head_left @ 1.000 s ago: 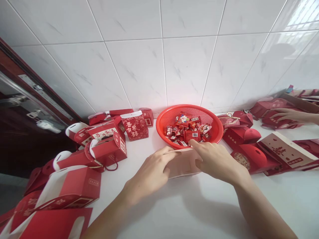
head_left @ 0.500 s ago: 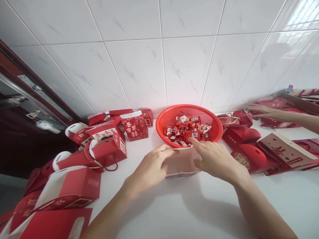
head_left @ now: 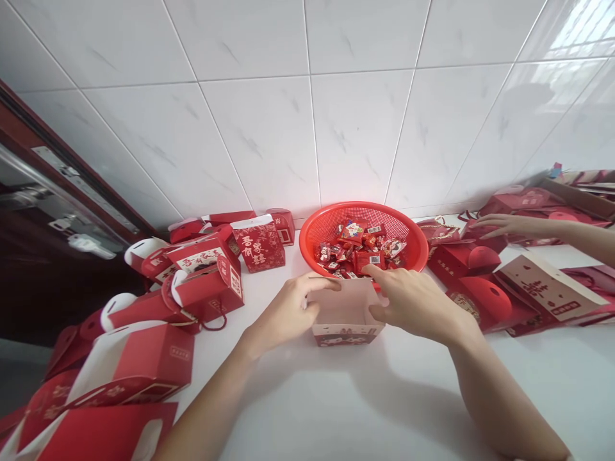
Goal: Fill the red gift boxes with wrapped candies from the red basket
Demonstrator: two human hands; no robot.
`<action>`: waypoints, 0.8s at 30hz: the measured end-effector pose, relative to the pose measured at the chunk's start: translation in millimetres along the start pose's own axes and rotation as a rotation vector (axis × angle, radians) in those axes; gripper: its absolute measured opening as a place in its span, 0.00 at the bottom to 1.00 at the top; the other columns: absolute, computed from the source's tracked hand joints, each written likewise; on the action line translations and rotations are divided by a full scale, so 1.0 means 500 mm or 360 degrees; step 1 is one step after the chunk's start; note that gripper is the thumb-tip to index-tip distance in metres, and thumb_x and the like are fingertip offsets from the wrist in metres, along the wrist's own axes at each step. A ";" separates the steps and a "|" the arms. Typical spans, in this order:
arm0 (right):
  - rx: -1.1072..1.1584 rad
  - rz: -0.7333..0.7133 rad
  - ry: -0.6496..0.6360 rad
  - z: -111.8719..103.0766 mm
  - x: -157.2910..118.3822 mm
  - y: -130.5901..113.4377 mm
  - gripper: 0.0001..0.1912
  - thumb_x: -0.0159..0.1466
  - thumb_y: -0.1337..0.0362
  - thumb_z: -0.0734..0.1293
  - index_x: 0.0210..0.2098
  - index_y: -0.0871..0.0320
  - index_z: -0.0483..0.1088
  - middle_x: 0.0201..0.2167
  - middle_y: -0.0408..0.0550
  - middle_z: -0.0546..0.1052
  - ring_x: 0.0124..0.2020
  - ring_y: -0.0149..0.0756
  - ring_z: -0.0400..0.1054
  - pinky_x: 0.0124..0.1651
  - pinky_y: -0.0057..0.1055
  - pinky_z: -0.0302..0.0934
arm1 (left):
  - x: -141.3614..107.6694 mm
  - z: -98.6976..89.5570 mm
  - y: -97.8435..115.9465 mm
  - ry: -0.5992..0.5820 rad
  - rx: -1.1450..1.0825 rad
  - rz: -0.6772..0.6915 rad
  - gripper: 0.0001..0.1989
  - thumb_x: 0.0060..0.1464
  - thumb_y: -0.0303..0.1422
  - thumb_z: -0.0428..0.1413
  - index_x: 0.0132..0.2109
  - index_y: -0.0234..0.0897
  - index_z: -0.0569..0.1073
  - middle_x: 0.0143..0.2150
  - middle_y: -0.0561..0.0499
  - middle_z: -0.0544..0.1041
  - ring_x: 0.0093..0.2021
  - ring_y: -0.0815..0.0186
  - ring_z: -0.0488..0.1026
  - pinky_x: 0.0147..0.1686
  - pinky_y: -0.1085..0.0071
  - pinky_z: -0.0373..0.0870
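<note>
An open-topped paper gift box (head_left: pixel 346 336) stands on the white table in front of me, its pale inside facing up. My left hand (head_left: pixel 291 307) holds its left side, fingers curled over the far left rim and thumb near the left edge. My right hand (head_left: pixel 420 307) grips the right side, with the index finger stretched over the far rim and the thumb at the right edge. Just behind the box is a red plastic basket (head_left: pixel 307 240) holding several wrapped sweets (head_left: pixel 353 232). My right fingertips are close to a red packet (head_left: pixel 369 260) in it.
Red gift boxes (head_left: pixel 158 358) crowd the left side, near a dark door with keys (head_left: pixel 89 243). Flat or part-folded red boxes (head_left: pixel 485 301) lie on the right. Another person's hand (head_left: pixel 509 225) reaches in there. A tiled wall (head_left: pixel 269 141) stands behind.
The gift box has tipped or turned slightly, so more of its printed front shows. My hands have shifted a little with it. The other person's hand has moved slightly left and down.
</note>
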State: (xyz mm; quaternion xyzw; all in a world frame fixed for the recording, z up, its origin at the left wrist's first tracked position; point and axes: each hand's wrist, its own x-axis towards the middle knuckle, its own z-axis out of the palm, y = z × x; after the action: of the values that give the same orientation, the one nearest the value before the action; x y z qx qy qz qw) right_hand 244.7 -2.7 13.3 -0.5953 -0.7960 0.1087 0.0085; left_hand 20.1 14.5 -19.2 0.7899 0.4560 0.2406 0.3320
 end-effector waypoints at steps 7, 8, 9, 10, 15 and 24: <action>0.0030 -0.0056 -0.0014 0.004 0.017 0.008 0.07 0.57 0.70 0.62 0.35 0.55 0.61 0.22 0.40 0.66 0.23 0.33 0.55 0.26 0.31 0.41 | 0.019 -0.008 -0.028 -0.0034 -0.0158 -0.0072 0.29 0.41 0.20 0.46 0.46 0.41 0.82 0.53 0.53 0.80 0.56 0.59 0.74 0.43 0.73 0.70; 0.0064 -0.0066 -0.0020 0.005 0.021 0.009 0.07 0.57 0.70 0.62 0.35 0.55 0.61 0.23 0.40 0.68 0.24 0.33 0.56 0.26 0.30 0.42 | 0.025 -0.010 -0.035 -0.0036 -0.0205 -0.0092 0.28 0.41 0.21 0.46 0.45 0.40 0.82 0.53 0.53 0.80 0.55 0.59 0.74 0.42 0.73 0.70; 0.0101 -0.0074 -0.0023 0.005 0.024 0.010 0.07 0.57 0.70 0.62 0.35 0.55 0.62 0.25 0.41 0.69 0.25 0.33 0.58 0.26 0.30 0.43 | 0.031 -0.011 -0.041 -0.0037 -0.0249 -0.0117 0.27 0.40 0.22 0.46 0.43 0.40 0.82 0.52 0.52 0.80 0.52 0.59 0.75 0.40 0.72 0.70; 0.0141 -0.0086 -0.0026 0.006 0.027 0.011 0.07 0.57 0.70 0.62 0.36 0.55 0.63 0.26 0.41 0.70 0.26 0.34 0.59 0.27 0.30 0.44 | 0.035 -0.013 -0.047 -0.0036 -0.0294 -0.0144 0.26 0.40 0.23 0.47 0.43 0.39 0.83 0.52 0.51 0.80 0.49 0.59 0.76 0.38 0.72 0.70; 0.0420 -0.0212 -0.0057 0.000 0.038 0.024 0.15 0.57 0.71 0.63 0.43 0.57 0.69 0.29 0.43 0.72 0.29 0.34 0.62 0.30 0.29 0.51 | 0.049 -0.013 -0.058 0.0011 -0.0492 -0.0276 0.21 0.39 0.29 0.48 0.38 0.37 0.83 0.46 0.49 0.82 0.37 0.62 0.74 0.35 0.71 0.69; 0.1041 -0.0475 -0.0258 -0.005 0.068 0.061 0.30 0.54 0.74 0.63 0.57 0.59 0.68 0.45 0.50 0.77 0.36 0.36 0.69 0.35 0.31 0.62 | 0.052 -0.006 -0.038 -0.0096 -0.0809 -0.0565 0.18 0.33 0.33 0.49 0.28 0.35 0.82 0.34 0.47 0.82 0.34 0.61 0.74 0.33 0.70 0.68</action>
State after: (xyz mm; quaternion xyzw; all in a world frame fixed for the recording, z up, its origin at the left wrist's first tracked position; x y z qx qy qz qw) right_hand 264.2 38.1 6.3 -0.4278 -0.7954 0.4019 0.1511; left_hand 19.5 45.4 -29.4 0.5963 0.5019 0.2616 0.5692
